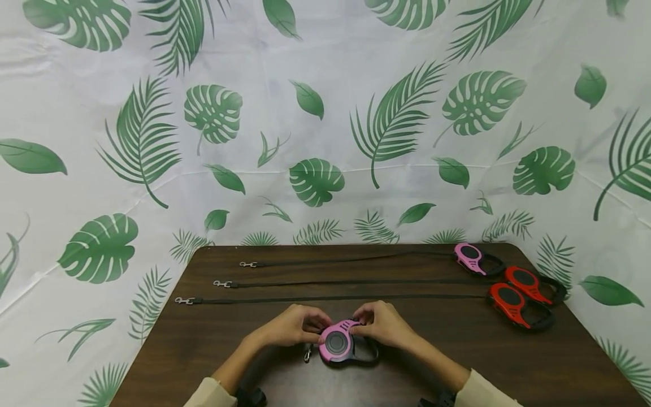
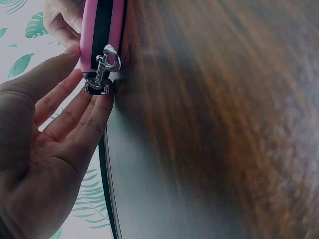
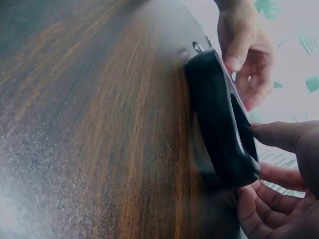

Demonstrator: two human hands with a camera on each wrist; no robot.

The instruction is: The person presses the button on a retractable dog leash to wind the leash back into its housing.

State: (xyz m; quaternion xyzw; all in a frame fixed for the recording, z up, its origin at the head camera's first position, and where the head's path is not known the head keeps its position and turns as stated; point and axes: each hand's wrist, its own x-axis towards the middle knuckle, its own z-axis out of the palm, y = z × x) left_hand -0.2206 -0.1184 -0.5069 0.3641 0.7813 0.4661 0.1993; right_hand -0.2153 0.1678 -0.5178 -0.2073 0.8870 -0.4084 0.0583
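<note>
A pink and black retractable dog leash (image 1: 337,342) lies at the front middle of the table, between both hands. My left hand (image 1: 294,326) pinches its casing near the cord end, thumb on the near face and fingers at the far side. Beside that hand a small metal snap hook (image 1: 307,354) sticks out from the casing; the left wrist view shows the hook (image 2: 107,62) close up. My right hand (image 1: 385,325) holds the handle side, its thumb on the upper face. In the right wrist view the black handle loop (image 3: 219,119) stands before the fingers.
Behind, three leashes lie with cords drawn out leftward across the wooden table (image 1: 407,367): a pink one (image 1: 469,257), a red one (image 1: 526,282) and a nearer red one (image 1: 511,299). Their metal hooks (image 1: 185,301) rest at the left. A leaf-patterned cloth (image 1: 325,113) hangs behind.
</note>
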